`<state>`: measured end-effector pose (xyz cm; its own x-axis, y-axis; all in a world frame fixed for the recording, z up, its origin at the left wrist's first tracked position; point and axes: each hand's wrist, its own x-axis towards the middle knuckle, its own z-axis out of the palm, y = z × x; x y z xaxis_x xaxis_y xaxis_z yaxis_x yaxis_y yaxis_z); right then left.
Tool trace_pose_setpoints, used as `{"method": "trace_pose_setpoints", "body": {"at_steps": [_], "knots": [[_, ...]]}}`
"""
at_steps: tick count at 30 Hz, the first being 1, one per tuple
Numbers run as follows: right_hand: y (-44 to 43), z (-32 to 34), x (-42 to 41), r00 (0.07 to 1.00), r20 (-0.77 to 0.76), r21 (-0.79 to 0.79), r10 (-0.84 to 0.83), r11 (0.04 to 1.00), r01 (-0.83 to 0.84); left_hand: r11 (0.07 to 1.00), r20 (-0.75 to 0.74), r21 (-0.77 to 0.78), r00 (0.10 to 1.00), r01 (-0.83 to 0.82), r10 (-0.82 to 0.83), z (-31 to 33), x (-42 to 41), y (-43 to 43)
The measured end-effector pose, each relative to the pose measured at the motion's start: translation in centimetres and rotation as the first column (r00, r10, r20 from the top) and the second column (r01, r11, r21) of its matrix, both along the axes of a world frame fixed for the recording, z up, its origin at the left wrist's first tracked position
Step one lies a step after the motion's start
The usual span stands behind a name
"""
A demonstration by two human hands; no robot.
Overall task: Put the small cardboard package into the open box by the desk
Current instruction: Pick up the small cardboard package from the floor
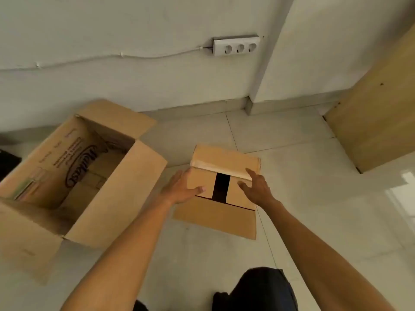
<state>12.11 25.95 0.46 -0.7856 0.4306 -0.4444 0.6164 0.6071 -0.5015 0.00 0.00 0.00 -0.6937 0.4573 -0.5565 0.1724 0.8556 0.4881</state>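
A small cardboard package with a black tape stripe rests on the tiled floor in the middle of the view, on a flat cardboard sheet. My left hand touches its left side, thumb on the top face, fingers spread. My right hand hovers over its right side with fingers apart, fingertips at the folded upper flap. To the left stands a large open box with its flaps out and printed lettering on an inner wall.
A white wall runs along the back with a triple socket strip and cable. A light wooden desk panel stands at the right. My dark-trousered knee is at the bottom.
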Motion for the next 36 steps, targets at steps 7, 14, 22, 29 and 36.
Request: {"method": "trace_pose_setpoints", "body": {"at_steps": [7, 14, 22, 29, 36], "knots": [[2.3, -10.5, -0.7, 0.986, 0.003, 0.07, -0.166, 0.984, 0.165, 0.99, -0.099, 0.029, 0.985, -0.139, 0.142, -11.6, -1.1, 4.0], [-1.8, -11.4, -1.6, 0.934, 0.064, 0.081, -0.352, 0.935, 0.347, 0.928, -0.053, -0.205, 0.951, -0.309, 0.305, -12.3, 0.8, 5.4], [-2.2, -10.1, -3.3, 0.925, 0.097, 0.16, -0.367, 0.923, 0.35, 0.911, -0.176, -0.241, 0.939, -0.333, 0.297, -10.8, 1.1, 7.4], [0.1, -1.1, -7.8, 0.935, -0.074, 0.127, -0.347, 0.926, 0.354, 0.931, -0.177, -0.068, 0.923, -0.359, 0.343, -2.0, -3.5, 7.9], [-1.0, 10.0, -12.3, 0.933, -0.276, 0.167, -0.232, 0.944, 0.284, 0.902, -0.321, 0.116, 0.844, -0.416, 0.431, 9.3, -6.3, 6.7]]}}
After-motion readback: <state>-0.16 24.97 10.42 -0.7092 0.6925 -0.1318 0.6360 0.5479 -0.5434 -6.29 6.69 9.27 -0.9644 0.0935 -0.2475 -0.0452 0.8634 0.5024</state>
